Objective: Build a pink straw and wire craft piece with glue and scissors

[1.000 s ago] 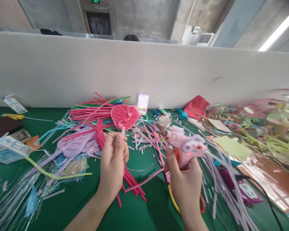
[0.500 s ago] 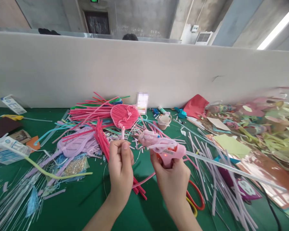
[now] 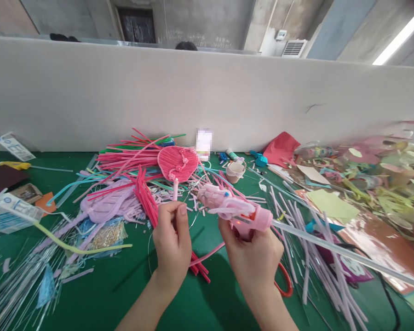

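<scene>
My left hand [image 3: 173, 236] is closed, thumb and fingers pinched on a thin wire [image 3: 192, 188] that slants up towards the glue gun's tip. My right hand [image 3: 251, 255] grips a pink hot glue gun [image 3: 243, 212], its nozzle pointing left. A small orange light glows on the gun, and a long clear glue stick [image 3: 313, 236] sticks out of its back. Just beyond my left fingers lies a pink fan-shaped piece [image 3: 178, 164] of pipe cleaners with small flowers; its handle end is hidden behind that hand. Red pipe cleaners [image 3: 147, 195] pass behind my left hand.
Left are a lilac fan-shaped piece [image 3: 106, 202], metal wires [image 3: 27, 280] and a yellow glue gun [image 3: 14, 165]. Right are lilac pipe cleaners [image 3: 331, 271], red-handled scissors [image 3: 285, 282] and paper scraps [image 3: 331, 207]. A paper cup [image 3: 235, 171] stands before a white partition [image 3: 124, 96].
The glue gun has shifted right and slightly towards me, its back end swinging right with the glue stick. My left hand stays almost in place. The view has tilted slightly down.
</scene>
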`<state>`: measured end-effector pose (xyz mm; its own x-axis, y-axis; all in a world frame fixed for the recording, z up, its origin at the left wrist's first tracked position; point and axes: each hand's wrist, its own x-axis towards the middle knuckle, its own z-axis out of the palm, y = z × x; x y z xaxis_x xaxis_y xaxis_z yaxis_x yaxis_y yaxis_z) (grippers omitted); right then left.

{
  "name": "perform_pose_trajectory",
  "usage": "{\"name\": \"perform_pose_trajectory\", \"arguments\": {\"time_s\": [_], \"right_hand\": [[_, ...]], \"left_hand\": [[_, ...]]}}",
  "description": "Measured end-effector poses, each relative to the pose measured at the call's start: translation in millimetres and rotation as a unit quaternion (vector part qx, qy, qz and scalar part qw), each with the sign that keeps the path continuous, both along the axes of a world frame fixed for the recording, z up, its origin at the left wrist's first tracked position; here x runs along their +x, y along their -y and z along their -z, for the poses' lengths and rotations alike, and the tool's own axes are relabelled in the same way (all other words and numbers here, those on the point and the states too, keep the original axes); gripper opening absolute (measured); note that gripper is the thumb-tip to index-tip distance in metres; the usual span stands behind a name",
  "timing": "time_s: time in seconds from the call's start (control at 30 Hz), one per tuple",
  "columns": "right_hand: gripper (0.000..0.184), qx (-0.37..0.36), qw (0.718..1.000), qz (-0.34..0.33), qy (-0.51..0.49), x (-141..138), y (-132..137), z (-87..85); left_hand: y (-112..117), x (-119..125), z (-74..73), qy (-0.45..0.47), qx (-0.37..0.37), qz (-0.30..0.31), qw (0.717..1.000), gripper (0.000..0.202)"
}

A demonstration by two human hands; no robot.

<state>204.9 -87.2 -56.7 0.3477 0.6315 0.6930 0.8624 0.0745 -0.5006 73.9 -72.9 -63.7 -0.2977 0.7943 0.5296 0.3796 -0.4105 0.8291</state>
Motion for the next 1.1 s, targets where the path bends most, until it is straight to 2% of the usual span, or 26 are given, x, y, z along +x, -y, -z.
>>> {"name": "perform_pose_trajectory", "arguments": {"time_s": [0.1,0.3,0.47,0.7,0.87,0.97,1.1], "right_hand": [[0.026,0.017,1.0,-0.003,0.026,1,2,1.4],[0.031,-0.007,0.999,0.048,0.0,8,-4,-8.1],[0.034,-0.021,0.999,0.023,-0.018,8,1,-11.8],[0.035,-0.048,0.987,-0.03,-0.149,-1,-6,-6.2],[0.042,-0.092,0.969,-0.001,-0.228,0,-16,-3.5],[0.046,-0.088,0.966,0.012,-0.244,0,-14,-3.7],[0.041,-0.095,0.967,-0.035,-0.232,-3,-7,-0.7]], "left_hand": [[-1,-1,-0.1,-0.038,0.023,-0.014,0.999,0.006],[-4,-6,0.9,-0.127,0.065,-0.042,0.989,0.009],[-7,-9,4.2,-0.174,0.103,-0.057,0.978,0.013],[-4,-6,5.8,-0.081,0.062,-0.019,0.995,0.006],[-1,-1,9.0,-0.039,0.04,0.019,0.998,0.007],[0,-1,11.4,-0.01,0.026,0.029,0.999,0.006],[-1,-1,11.9,0.024,0.014,0.036,0.999,0.006]]}}
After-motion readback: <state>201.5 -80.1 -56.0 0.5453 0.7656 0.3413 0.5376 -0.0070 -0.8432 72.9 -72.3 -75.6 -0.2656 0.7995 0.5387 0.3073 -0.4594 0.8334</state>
